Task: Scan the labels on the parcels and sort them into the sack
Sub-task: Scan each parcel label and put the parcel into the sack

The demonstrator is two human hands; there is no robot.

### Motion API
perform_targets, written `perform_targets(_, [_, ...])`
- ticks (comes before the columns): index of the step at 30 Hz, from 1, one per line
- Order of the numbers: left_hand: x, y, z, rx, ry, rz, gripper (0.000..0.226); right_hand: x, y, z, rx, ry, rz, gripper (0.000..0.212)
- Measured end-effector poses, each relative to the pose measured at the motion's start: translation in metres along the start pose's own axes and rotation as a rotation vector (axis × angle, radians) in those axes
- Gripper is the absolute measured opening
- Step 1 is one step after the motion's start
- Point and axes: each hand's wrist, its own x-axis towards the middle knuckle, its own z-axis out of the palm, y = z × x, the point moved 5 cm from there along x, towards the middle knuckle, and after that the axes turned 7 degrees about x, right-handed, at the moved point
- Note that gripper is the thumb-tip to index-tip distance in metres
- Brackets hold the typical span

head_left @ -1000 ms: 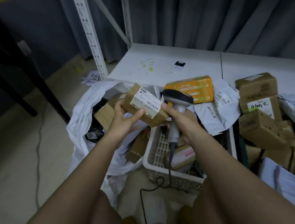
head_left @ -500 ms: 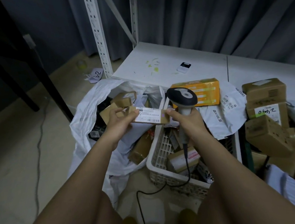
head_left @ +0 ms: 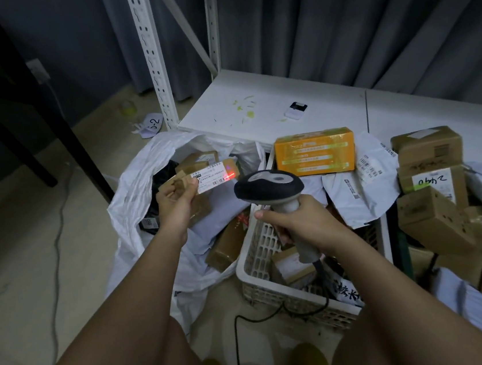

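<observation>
My left hand (head_left: 176,201) holds a small brown parcel (head_left: 215,174) above the open white sack (head_left: 134,206), its white label turned toward me. A red scan line glows on the label's right end. My right hand (head_left: 301,223) grips the handle of a grey-and-black barcode scanner (head_left: 267,186), whose head points at the label from the right, a short gap away. Several brown parcels and grey mailers lie inside the sack.
A white slotted basket (head_left: 260,258) with parcels stands in front of me, the scanner cable trailing below it. An orange box (head_left: 314,153) and white mailers lie on the low white shelf (head_left: 254,102). Stacked brown boxes (head_left: 430,169) fill the right. A dark table leg (head_left: 56,125) stands at left.
My left hand has carried the parcel left, over the sack, and tilted its label up. My right hand pulled the scanner back from it, and the red scan line now shows on the label.
</observation>
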Motion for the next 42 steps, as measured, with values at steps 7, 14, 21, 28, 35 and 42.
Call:
perform_targets(7, [0.008,-0.005,0.002,0.018,-0.009,0.010,0.056,0.003,0.004,-0.006,0.045,0.023,0.012,0.030])
perform_targets(14, [0.006,-0.002,-0.005,0.216,0.090,0.116,0.064,0.006,0.004,-0.014,0.209,0.178,0.011,0.031])
perform_targets(21, [0.022,0.008,0.010,0.541,-0.010,0.384,0.097,0.015,0.016,-0.022,0.264,0.259,0.097,0.031])
perform_targets(28, [0.037,0.001,0.033,0.876,0.041,0.541,0.061,0.025,0.025,-0.026,0.278,0.291,0.105,0.030])
perform_targets(35, [0.072,-0.037,0.040,1.492,-0.153,0.332,0.070,0.036,0.029,-0.026,0.249,0.275,0.125,0.033])
perform_targets(42, [0.052,-0.024,0.047,1.320,-0.087,0.432,0.063,0.028,0.030,-0.040,0.279,0.316,0.149,0.031])
